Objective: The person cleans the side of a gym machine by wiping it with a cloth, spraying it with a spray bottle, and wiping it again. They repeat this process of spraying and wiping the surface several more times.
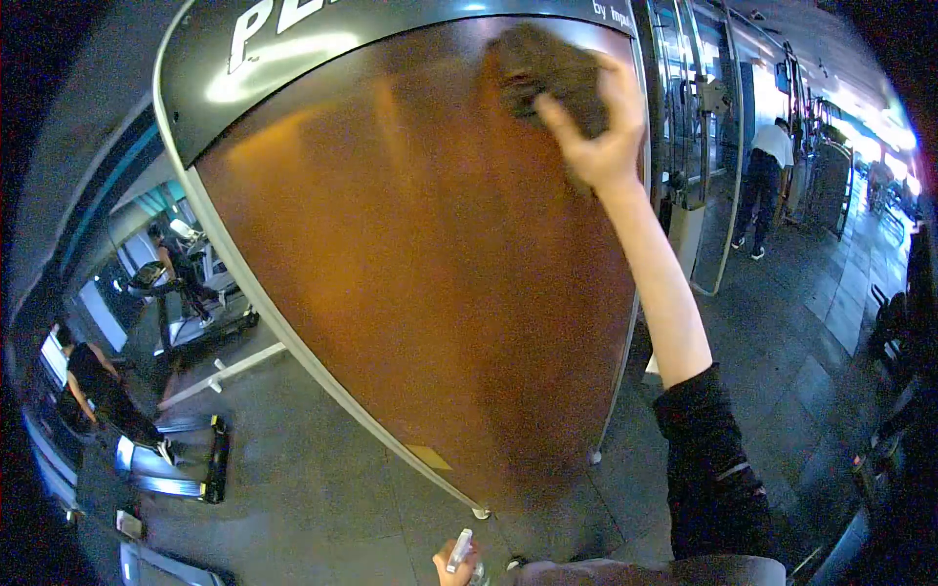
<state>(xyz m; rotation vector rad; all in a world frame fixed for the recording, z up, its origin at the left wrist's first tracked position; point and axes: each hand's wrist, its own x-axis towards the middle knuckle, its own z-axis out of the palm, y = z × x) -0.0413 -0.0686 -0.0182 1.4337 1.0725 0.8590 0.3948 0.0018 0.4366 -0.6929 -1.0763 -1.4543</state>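
Observation:
My right hand (616,127) is raised at the upper right and presses a dark cloth (549,73) to the brown panel (391,254), just under its dark header. The fingers curve over the cloth's right side, with the thumb below. At the bottom edge, my left hand (447,566) is closed around a spray bottle (461,549) with a white nozzle and a clear body, mostly cut off by the frame. A silver frame (283,327) borders the panel, and white lettering (278,24) marks the header.
Cable machines (703,107) stand to the right of the panel. Beyond them a person (767,171) in a light top bends forward. On the left, one person (103,391) is by a treadmill (186,459) and another (176,269) is farther back. Dark floor tiles (303,459) lie below.

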